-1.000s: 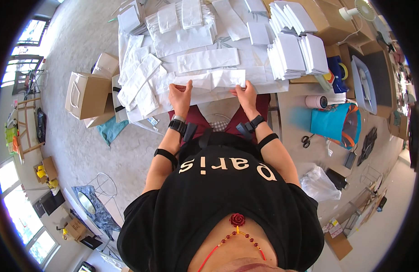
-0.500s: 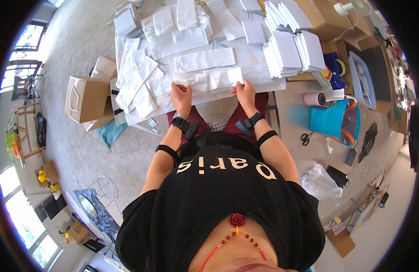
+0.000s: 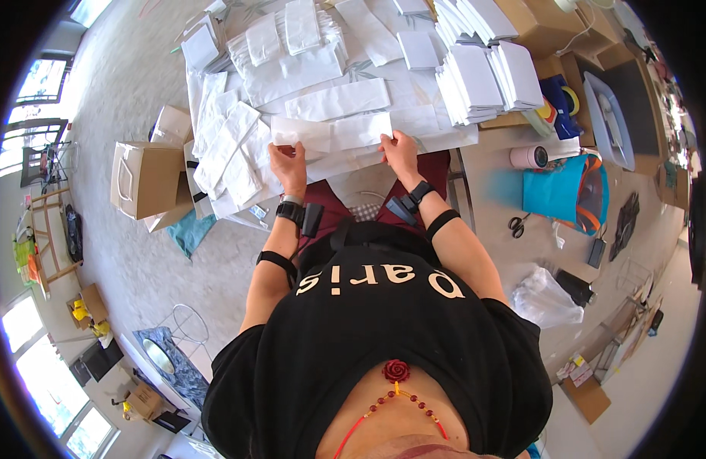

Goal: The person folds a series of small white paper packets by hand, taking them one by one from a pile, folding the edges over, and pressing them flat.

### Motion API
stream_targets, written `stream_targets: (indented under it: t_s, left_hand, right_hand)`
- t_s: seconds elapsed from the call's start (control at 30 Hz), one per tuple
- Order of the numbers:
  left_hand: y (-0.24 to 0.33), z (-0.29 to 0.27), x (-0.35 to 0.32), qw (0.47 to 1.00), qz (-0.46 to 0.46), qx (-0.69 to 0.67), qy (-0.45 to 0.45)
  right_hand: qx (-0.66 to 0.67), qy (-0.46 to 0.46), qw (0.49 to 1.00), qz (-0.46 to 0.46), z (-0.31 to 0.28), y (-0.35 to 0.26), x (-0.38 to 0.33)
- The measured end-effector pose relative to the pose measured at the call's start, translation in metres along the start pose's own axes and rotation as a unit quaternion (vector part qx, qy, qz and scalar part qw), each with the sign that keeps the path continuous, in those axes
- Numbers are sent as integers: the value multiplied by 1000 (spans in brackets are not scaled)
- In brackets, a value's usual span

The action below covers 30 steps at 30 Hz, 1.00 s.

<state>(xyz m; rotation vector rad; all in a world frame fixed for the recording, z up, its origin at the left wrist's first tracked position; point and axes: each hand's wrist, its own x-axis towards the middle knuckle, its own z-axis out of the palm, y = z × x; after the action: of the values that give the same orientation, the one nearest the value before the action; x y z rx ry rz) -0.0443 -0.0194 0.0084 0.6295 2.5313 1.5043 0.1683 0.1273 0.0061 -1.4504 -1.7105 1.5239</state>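
Strip [image 3: 354, 131] between left fingers [image 3: 276, 155] and right fingers [image 3: 389, 143], farther left now.

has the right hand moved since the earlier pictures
Yes: the right hand has moved slightly left, farther from the near right corner of the table.

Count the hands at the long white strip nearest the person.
2: left hand at the left end of the white strip, right hand at its right end. No others visible there.
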Motion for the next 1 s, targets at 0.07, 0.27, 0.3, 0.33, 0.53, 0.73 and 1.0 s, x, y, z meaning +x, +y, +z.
stream_targets:
  t_s: [0.07, 0.27, 0.3, 0.33, 0.53, 0.73, 1.0]
  left_hand:
    - [0, 0, 2, 1000, -2, -14, 1]
    - [-6, 0, 3, 999, -9, -40, 3]
    - [-7, 0, 4, 999, -10, -40, 1]
    - [-8, 0, 4, 999, -10, -40, -1]
    - [-6, 1, 3, 1000, -4, -15, 7]
    - [-12, 0, 4, 999, -18, -17, 22]
    - [-4, 0, 1, 999, -26, -29, 22]
  right_hand:
    - [8, -2, 1000, 22, 3, -2, 0]
    - [14, -6, 999, 49, 6, -2, 4]
    - [15, -5, 999, 52, 6, -3, 4]
    - [20, -4, 998, 56, 6, -3, 4]
    - [32, 2, 997, 77, 3, -11, 2]
    - [44, 6, 996, 81, -6, -12, -1]
    - [28, 21, 997, 62, -13, -12, -5]
